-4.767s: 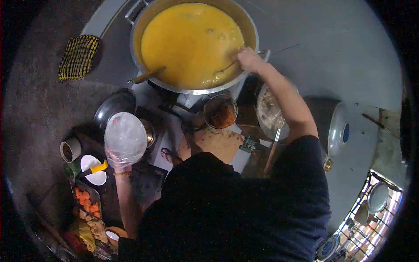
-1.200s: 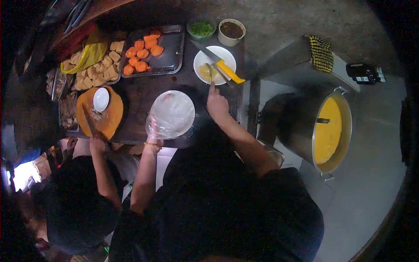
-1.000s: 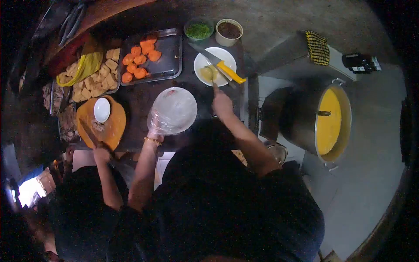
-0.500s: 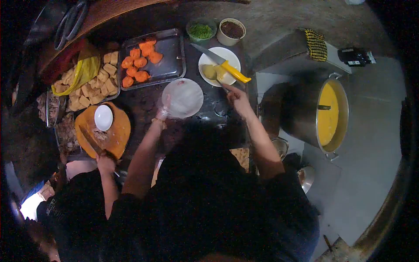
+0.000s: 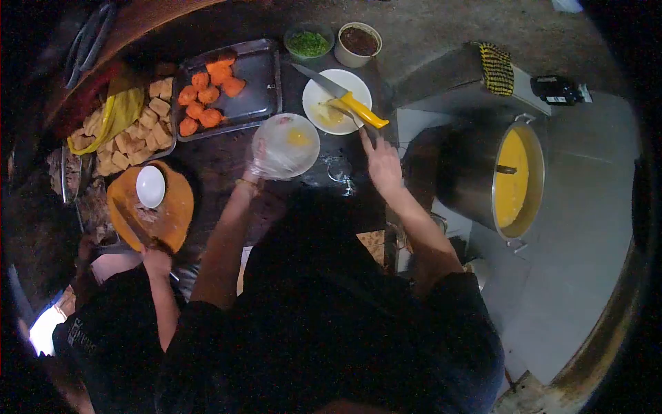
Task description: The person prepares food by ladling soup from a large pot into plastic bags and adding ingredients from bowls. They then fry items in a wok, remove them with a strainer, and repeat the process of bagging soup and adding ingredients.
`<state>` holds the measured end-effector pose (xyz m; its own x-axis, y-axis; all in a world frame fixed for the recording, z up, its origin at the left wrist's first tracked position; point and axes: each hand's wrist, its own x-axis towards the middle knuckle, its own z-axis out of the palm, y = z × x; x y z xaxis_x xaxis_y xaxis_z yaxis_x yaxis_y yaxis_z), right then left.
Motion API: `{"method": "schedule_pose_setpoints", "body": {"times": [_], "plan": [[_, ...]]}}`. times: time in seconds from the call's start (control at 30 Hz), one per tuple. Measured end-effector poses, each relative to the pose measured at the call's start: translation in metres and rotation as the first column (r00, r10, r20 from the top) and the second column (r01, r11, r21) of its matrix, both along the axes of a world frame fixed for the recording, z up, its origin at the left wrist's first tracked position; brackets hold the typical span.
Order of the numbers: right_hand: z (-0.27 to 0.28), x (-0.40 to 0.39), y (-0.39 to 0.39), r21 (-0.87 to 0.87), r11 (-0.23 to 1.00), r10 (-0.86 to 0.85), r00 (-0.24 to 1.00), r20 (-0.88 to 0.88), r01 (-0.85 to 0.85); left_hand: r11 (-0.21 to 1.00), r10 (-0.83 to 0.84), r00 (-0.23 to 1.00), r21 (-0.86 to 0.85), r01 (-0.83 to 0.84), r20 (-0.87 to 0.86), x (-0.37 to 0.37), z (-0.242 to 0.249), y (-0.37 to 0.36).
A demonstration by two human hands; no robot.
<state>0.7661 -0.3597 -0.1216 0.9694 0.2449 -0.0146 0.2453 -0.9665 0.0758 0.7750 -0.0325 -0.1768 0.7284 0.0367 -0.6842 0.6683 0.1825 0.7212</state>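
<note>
- Watching from beside the counter; one view only, the head camera, looking down past both arms.
- Right hand is the nearer one to the white bowl. Bowl sits on the counter, ahead of those fingers and off to their left.
- Slim metal utensil, probably a spoon, has its head in that bowl. Long axis slants out over the rim, handle end pointing back at the right hand.
- Right fingers: index stretched straight, tip at the handle's end, the others loosely spread behind. Touching, or very nearly; whether they pinch the handle, cannot tell.
- Yellow-handled knife lies across the same bowl just beside the spoon, roughly the same slant, blade to the far left, handle jutting past the rim.
- Left hand has its fingers closed on the near-left edge of a plastic-covered bowl; film wraps over part of the hand, so exact finger placement is unclear. A yellow dab shows in it.
- Plastic-covered bowl is just beside the white bowl, to its left and nearer the person.
- Farther left: tray with orange pieces; a co-worker's hand at a knife on a board.
- Big pot of yellow liquid well to the right.
</note>
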Motion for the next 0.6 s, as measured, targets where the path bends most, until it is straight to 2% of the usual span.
{"method": "schedule_pose_setpoints", "body": {"times": [0.07, 0.13, 0.27, 0.33, 0.37, 0.43, 0.47, 0.53, 0.57, 0.6], "plan": [[-0.009, 0.006, -0.005, -0.009, 1.0, -0.015, 0.999, -0.053, 0.014, 1.0, -0.031, 0.999, -0.005, 0.031, -0.017, 0.006, -0.007, -0.016], [-0.013, 0.011, -0.006, -0.051, 0.999, 0.015, 1.0, -0.011, -0.015, 0.998, -0.06, 0.998, 0.004, 0.06, -0.023, 0.014, -0.013, -0.028], [-0.024, 0.02, -0.016, -0.01, 0.998, 0.061, 0.998, 0.014, -0.061, 0.997, -0.068, 0.997, 0.023, 0.069, -0.024, 0.019, -0.018, -0.037], [-0.022, 0.025, -0.018, 0.106, 0.994, -0.017, 0.99, -0.14, 0.032, 0.997, -0.07, 0.997, 0.036, 0.071, -0.027, 0.017, -0.02, -0.039], [-0.021, 0.027, -0.02, 0.108, 0.994, -0.012, 0.99, -0.142, 0.028, 0.997, -0.07, 0.997, 0.038, 0.071, -0.028, 0.015, -0.021, -0.04], [-0.018, 0.039, -0.023, 0.288, 0.925, -0.123, 0.913, -0.39, 0.247, 0.996, -0.072, 0.997, 0.045, 0.073, -0.03, 0.013, -0.021, -0.042], [-0.023, 0.047, -0.027, 0.295, 0.925, -0.114, 0.915, -0.387, 0.24, 0.996, -0.071, 0.997, 0.052, 0.072, -0.029, 0.011, -0.02, -0.044], [-0.04, 0.059, -0.038, 0.507, 0.791, -0.012, 0.837, -0.546, 0.342, 0.996, -0.07, 0.997, 0.06, 0.072, -0.033, 0.008, -0.019, -0.048], [-0.05, 0.063, -0.041, 0.509, 0.791, -0.008, 0.838, -0.545, 0.339, 0.995, -0.072, 0.997, 0.061, 0.074, -0.035, 0.007, -0.019, -0.051], [-0.054, 0.067, -0.041, 0.592, 0.751, 0.06, 0.862, -0.503, 0.292, 0.995, -0.071, 0.997, 0.062, 0.073, -0.035, 0.006, -0.02, -0.053]]}}
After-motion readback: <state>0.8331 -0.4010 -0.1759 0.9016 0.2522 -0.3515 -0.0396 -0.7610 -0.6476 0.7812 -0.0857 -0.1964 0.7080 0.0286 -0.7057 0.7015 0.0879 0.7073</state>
